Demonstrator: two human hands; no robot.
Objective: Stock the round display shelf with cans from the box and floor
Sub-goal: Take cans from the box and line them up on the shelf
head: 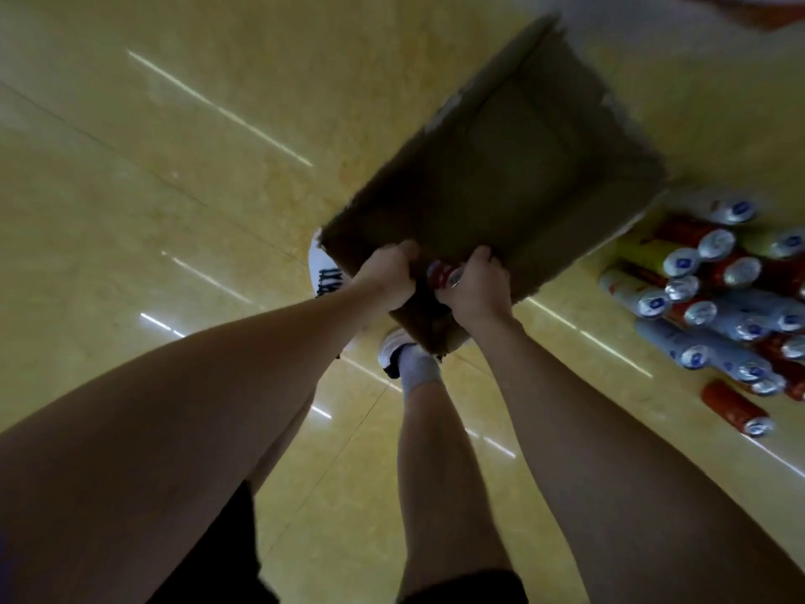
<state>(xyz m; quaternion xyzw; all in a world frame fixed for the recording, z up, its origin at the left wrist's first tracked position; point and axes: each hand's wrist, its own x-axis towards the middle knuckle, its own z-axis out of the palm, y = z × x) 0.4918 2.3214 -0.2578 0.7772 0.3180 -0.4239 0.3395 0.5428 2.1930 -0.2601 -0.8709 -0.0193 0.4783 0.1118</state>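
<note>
Hands grip the near edge of one cardboard box (pixel 492 180): the left hand (pixel 387 272) curls over its rim, and the right hand (pixel 477 285) curls over the rim beside it, with a red can (pixel 441 272) showing between the two. The box is tilted above the yellow floor (pixel 174 189). Roughly twenty cans (pixel 714 298) lie heaped on the floor just right of it, the exact count blurred. Bare floor spreads wide to the left.
</note>
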